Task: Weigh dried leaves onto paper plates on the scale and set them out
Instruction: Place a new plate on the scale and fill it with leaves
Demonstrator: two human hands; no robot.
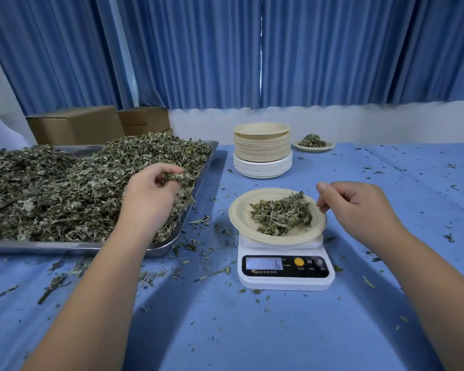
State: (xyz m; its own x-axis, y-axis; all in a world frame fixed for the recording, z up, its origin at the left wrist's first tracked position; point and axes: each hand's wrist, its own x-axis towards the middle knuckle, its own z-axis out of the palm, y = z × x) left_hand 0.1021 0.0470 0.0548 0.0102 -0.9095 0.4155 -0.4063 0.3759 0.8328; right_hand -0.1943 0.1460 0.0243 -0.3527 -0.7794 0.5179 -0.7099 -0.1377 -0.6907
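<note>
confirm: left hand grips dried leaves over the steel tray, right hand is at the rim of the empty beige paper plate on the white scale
Not empty: in the head view the round beige paper plate on the white digital scale holds a pile of dried green leaves. The rest is right.

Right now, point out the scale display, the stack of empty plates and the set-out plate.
scale display (pixel 264 263), head view, on the lit screen
stack of empty plates (pixel 262 151), head view, on the side of the stack
set-out plate (pixel 314 149), head view, on its near rim
</note>
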